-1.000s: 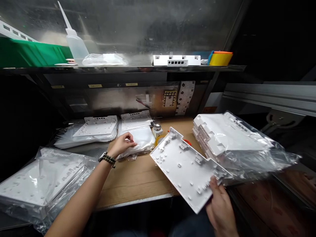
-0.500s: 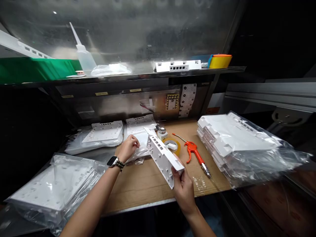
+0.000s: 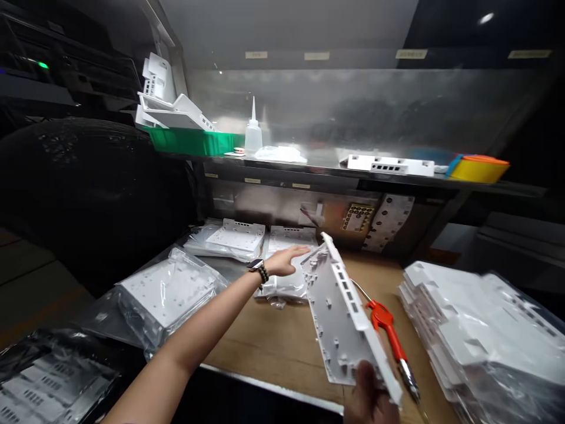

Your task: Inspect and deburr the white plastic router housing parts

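Observation:
A white plastic housing, with a row of square port openings along its edge, is tilted up on its side. My right hand grips its near lower end, with the thumb on the inner face. My left hand, wearing a watch and a bead bracelet at the wrist, reaches forward with fingers stretched out and holds nothing. It is over the bagged white panels at the back, close to the far end of the housing; I cannot tell if it touches either. An orange air blow gun lies right of the housing.
Bagged white panels lie at the left, and a tall stack of them stands at the right. Above, a metal shelf bears a green bin, a squeeze bottle and a yellow roll. More bagged parts are at lower left.
The view has swung left and up. My left hand has stretched out, its fingers uncurled. The housing, still in my right hand, is nearer the camera and turned to show more of its inside.

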A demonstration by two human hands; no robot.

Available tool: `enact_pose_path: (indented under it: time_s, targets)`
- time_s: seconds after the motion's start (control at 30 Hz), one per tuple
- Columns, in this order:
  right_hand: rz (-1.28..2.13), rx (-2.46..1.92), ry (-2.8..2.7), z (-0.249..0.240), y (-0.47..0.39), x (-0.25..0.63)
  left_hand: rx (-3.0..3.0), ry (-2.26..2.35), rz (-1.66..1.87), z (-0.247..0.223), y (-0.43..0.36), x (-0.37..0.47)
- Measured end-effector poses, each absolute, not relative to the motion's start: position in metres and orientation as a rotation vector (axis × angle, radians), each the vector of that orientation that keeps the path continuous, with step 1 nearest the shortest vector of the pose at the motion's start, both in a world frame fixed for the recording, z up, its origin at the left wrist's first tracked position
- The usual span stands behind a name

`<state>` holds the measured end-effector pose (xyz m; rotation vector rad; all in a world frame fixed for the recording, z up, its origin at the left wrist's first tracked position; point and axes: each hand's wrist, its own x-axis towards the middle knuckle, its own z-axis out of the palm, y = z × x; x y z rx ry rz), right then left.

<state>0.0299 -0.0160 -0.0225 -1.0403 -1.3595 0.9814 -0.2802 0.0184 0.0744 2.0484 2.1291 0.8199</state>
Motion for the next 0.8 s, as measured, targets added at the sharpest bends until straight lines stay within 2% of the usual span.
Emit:
enact_pose_path:
  time_s: [0.13, 0.27, 0.4, 0.57, 0.67, 0.8]
  targets:
    - [0.996, -1.020, -1.478, -0.029, -0.027, 0.026, 2.107, 1.990, 0.864, 0.087, 0.016, -0.259]
    - [0.981, -1.099, -1.479, -0.030, -0.039, 0.031, 2.100, 2.177, 1.027, 0.086, 0.008, -0.236]
    - [0.998, -1.188, -1.424, -0.030, -0.045, 0.043, 2.243, 2.285, 0.962, 0.079, -0.007, -0.202]
    - [1.060, -1.306, -1.244, -0.025, -0.012, 0.072, 2.448, 2.204, 0.817, 0.070, -0.034, -0.161]
    - [1.265, -1.154, -1.075, -0.018, 0.012, 0.092, 2.405, 2.166, 0.740, 0.061, -0.049, -0.149]
    - [1.374, -1.073, -0.935, -0.012, 0.010, 0.099, 2.309, 1.817, 0.893, 0.049, -0.061, -0.132]
